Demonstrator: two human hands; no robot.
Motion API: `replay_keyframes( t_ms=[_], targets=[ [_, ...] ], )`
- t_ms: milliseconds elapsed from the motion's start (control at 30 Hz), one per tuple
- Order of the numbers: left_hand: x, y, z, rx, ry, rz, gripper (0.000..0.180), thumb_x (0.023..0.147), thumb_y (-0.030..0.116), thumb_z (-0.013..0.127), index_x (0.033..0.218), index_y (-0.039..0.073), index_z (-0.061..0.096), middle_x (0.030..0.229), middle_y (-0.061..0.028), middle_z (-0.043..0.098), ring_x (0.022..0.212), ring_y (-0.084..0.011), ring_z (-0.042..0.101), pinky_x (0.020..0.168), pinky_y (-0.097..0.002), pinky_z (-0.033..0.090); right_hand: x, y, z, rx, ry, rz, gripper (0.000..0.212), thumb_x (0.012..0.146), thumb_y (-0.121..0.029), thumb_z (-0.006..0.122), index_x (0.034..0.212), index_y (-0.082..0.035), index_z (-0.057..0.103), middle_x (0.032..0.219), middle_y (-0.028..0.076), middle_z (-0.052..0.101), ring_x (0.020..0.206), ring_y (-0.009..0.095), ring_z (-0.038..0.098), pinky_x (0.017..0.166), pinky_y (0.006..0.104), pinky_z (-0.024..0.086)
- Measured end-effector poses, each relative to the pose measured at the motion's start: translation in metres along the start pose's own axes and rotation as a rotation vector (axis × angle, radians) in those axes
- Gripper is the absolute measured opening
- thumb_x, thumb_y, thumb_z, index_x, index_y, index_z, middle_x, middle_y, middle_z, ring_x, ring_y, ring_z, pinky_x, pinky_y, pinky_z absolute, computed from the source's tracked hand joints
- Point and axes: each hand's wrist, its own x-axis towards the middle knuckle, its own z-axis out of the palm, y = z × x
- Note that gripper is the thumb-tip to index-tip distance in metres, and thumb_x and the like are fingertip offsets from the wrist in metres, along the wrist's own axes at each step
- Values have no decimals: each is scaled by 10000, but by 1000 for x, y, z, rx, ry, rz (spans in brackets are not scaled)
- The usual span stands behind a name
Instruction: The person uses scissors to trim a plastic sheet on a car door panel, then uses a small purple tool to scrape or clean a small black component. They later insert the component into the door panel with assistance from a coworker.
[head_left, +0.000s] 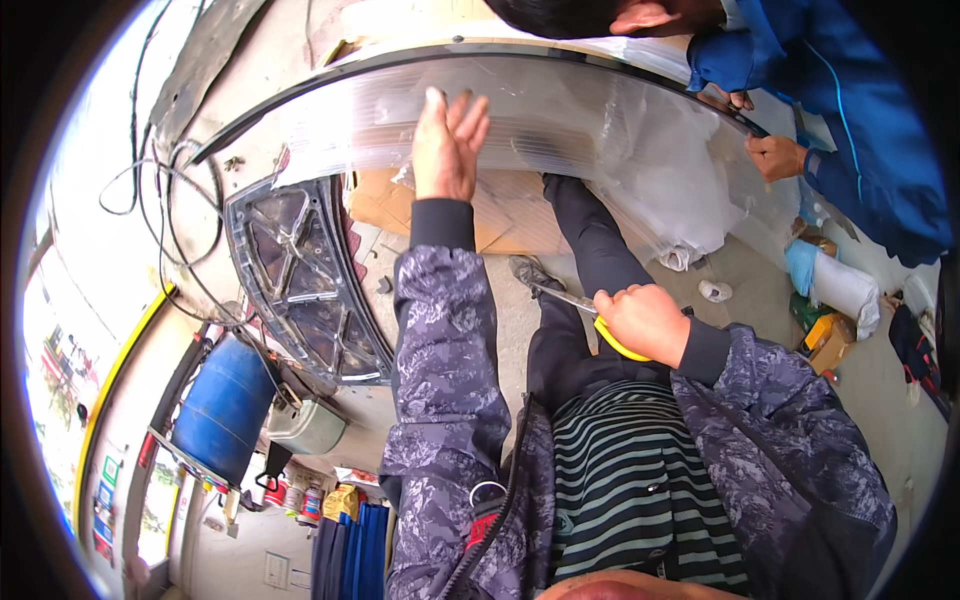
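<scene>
My left hand (450,148) reaches forward, palm partly turned up and fingers apart, with nothing in it. Behind it spreads a clear, ribbed plastic sheet (565,120); whether the hand touches it I cannot tell. My right hand (645,318), close to my lap, is closed around yellow-handled scissors (622,344), their metal blades pointing left over my leg. A long dark strip (470,48) runs along the sheet's far edge. At the far right, another person in a blue jacket (850,110) has a hand (778,157) on the strip's end.
A black ribbed car-hood-like panel (300,280) lies left of my legs, on the floor near brown cardboard (500,215). Loose black cables (165,170) coil beyond it. A blue barrel (228,405) stands lower left. Rolled white material (845,285) and boxes lie at right.
</scene>
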Motion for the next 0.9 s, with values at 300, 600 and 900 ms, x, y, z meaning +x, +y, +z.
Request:
replay_keyframes(
  t_ms=[300,600,900],
  targets=[
    [-203,-150,-254,49,626,-320,666,1153,468,584,1652,46,453,1621,-123,631,1413,-269,670,1104,-387,570,-5,-39,-3,-104,-53,-116,204,969,-187,636,974,12,680,732,182,766,670,372,788,584,502,616],
    [-421,-240,-370,13,936,-378,522,1157,423,579,1571,109,534,1519,-76,713,1289,-220,735,1030,-412,586,-12,-96,-1,-296,-19,-232,227,995,-252,651,946,-34,687,732,174,765,677,374,788,604,515,621],
    [-405,-265,-318,-102,711,-236,454,1158,410,606,1509,123,578,1488,-83,729,1258,-221,742,1025,-409,587,-34,-156,-13,-403,73,-377,244,963,-275,678,861,-57,717,711,167,761,643,354,784,585,499,616]
  ],
)
